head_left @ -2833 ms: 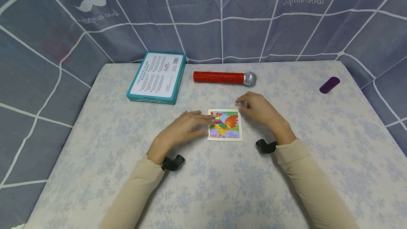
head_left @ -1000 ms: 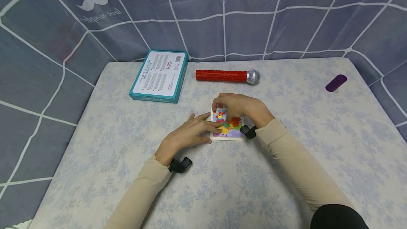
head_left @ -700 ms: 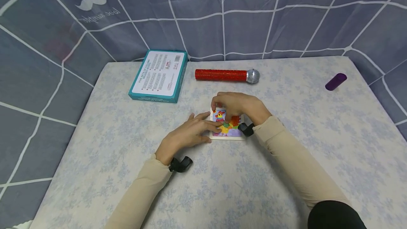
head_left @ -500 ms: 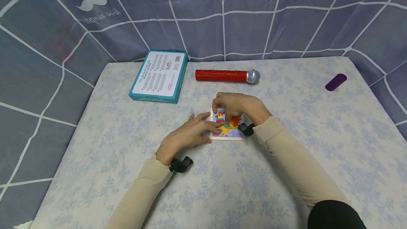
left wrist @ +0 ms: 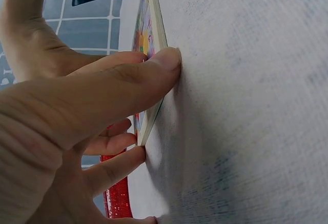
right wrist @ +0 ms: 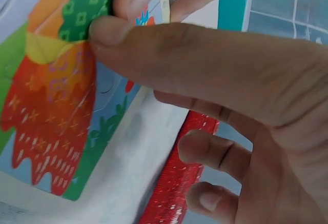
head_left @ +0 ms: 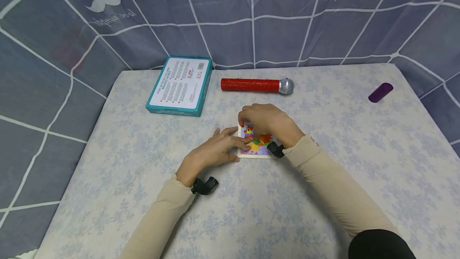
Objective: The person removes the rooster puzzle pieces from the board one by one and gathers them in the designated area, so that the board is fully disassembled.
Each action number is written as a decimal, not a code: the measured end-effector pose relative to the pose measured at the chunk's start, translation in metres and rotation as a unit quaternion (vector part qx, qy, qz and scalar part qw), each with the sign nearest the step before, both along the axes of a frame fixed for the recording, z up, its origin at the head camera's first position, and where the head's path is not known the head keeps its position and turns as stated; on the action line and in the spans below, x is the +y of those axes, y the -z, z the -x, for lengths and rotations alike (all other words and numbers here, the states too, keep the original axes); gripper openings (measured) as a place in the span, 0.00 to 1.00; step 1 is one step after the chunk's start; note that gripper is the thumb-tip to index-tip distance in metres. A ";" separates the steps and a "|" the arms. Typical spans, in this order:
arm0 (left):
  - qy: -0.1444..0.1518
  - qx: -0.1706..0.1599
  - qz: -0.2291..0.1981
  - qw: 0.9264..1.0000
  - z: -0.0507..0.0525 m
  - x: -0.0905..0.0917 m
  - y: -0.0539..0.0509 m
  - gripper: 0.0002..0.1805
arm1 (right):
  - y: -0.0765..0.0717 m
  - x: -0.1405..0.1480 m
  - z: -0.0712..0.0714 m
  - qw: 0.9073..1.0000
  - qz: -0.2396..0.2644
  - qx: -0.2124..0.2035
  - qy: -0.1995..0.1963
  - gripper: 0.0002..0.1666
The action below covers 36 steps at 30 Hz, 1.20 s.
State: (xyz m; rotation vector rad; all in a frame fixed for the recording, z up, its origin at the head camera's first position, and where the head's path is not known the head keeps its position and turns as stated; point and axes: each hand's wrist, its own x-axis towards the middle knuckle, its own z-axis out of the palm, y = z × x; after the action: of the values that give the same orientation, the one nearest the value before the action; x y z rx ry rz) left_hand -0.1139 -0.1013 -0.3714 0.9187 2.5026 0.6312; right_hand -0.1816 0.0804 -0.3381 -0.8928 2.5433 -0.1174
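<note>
A small square jigsaw puzzle (head_left: 259,150) with a rooster picture and a pale frame lies mid-table. From the left, my left hand (head_left: 210,152) steadies it: one finger lies across the picture, and in the left wrist view the thumb (left wrist: 163,62) touches the frame's near edge. My right hand (head_left: 267,121) arches over the upper part with bent fingers. Its thumb (right wrist: 169,55) presses on the picture beside the rooster's green wing, while its index finger reaches the upper left corner. The other right fingers curl clear of the puzzle. The right index fingertip is hidden in the right wrist view.
A teal-edged box (head_left: 179,85) lies at the back left. Behind the puzzle is a red glittery microphone (head_left: 251,84) with a silver head. A dark purple cylinder (head_left: 381,92) lies far right. Grey checked fabric (head_left: 230,7) hangs around the floral-covered table (head_left: 230,219).
My right hand has come from beside the puzzle's right edge onto its upper part. The left fingers have spread further over it. Over the last second both hands have barely moved.
</note>
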 end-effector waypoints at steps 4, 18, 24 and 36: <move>-0.002 -0.003 0.000 1.000 0.000 0.000 0.000 0.24 | -0.001 -0.005 -0.003 0.999 -0.022 0.044 -0.019 0.22; -0.010 -0.030 -0.011 0.999 0.001 0.000 -0.002 0.24 | 0.001 -0.007 -0.002 0.995 -0.021 0.087 -0.035 0.18; -0.010 -0.032 -0.011 0.999 0.002 0.001 0.000 0.24 | 0.000 -0.007 0.003 0.998 -0.013 0.058 -0.033 0.18; -0.015 -0.033 -0.006 0.999 0.001 0.002 -0.002 0.24 | 0.000 -0.008 0.010 0.999 -0.012 0.017 -0.040 0.20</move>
State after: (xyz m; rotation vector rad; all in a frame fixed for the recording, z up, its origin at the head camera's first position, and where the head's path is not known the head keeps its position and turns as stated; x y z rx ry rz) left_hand -0.1148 -0.0997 -0.3697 0.8512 2.4605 0.6765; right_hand -0.1913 0.0721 -0.3383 -0.9938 2.5296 -0.0484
